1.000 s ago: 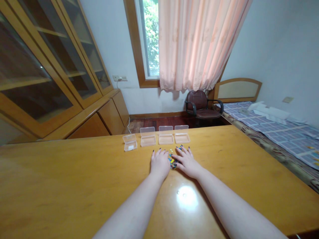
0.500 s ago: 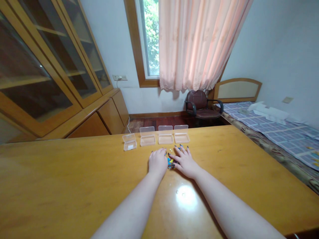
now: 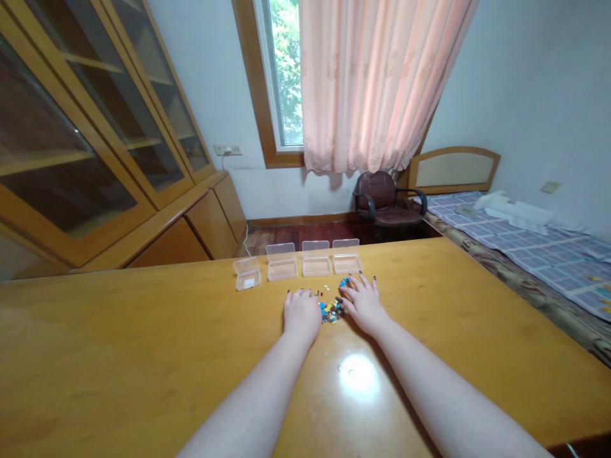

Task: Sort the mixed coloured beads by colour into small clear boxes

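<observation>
Looking at a small heap of tiny pieces (image 3: pixel 330 312) in blue, yellow, brown and whitish, maybe toy bricks, but they're too small to swear to. Biggest risk from here, imo: one careless swipe and they scatter, since the tabletop (image 3: pixel 143 356) looks pretty slick. Second risk is the little blue cluster (image 3: pixel 344 282) just beyond the heap. If my right hand (image 3: pixel 366 310) drags inward or toward me, those blues end up in the mix. A bit could also hide under a palm and I'd never notice.

As for where stuff is: the heap lies between my two hands, its left edge right up against the thumb side of my left hand (image 3: pixel 303 315), its right edge by my right thumb. The blue cluster is by my right fingertips. Right fingers are spread apart. Left fingers are close together and bent down; can't tell if they're pinching anything. A few loose pale crumbs (image 3: pixel 327 287) sit past the heap, between both sets of fingertips.

Further out there's a row of four clear boxes, lids up; the leftmost box (image 3: pixel 242 284) is smaller, with a white slip inside. Past the table, a maroon armchair (image 3: pixel 377 191) and a bed.
</observation>
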A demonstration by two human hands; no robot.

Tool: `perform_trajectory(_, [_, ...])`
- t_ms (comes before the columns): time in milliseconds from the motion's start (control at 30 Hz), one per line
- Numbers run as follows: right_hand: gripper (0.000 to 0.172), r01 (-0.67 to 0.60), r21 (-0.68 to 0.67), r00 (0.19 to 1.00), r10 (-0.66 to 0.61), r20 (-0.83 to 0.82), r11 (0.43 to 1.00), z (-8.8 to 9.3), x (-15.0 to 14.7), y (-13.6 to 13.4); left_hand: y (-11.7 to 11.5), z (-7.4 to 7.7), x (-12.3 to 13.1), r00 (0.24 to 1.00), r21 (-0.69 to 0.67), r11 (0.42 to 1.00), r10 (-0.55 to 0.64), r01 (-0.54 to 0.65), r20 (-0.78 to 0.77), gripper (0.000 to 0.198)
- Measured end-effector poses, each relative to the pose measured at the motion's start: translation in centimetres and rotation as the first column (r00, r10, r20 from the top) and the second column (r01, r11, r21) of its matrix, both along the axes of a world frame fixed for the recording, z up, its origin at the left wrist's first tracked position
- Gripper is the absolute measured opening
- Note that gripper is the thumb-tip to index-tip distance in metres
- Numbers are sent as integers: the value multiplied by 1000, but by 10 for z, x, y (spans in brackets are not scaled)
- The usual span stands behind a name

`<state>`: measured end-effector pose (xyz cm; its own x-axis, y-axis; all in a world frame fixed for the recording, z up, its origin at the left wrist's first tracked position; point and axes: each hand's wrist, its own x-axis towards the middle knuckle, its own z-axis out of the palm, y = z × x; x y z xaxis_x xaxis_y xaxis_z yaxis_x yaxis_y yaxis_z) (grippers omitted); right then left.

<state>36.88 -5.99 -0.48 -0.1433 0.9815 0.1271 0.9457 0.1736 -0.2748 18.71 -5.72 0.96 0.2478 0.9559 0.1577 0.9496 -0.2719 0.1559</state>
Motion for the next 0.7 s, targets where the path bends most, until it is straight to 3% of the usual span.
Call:
perform_trajectory(233, [37,-122,-4,992,122,-14,993,2,-2,-3,-5,-5,5,986,-5,987,-162,163,24,30])
perform_trajectory(333, [38,-116,-2,993,116,-12,993,3,-1,-4,-1,-11,5,990,6,991,-137,136,42,39])
perform_trajectory(533, [44,-231,-73,972,233,26,970,-1,-3,-6,5,-18,3,997,-71,994,-78,78,6,42])
perform_trajectory(700, [42,-85,-22,995,86,41,996,-4,-3,-2,6,-18,3,996,-60,995,-85,86,15,49])
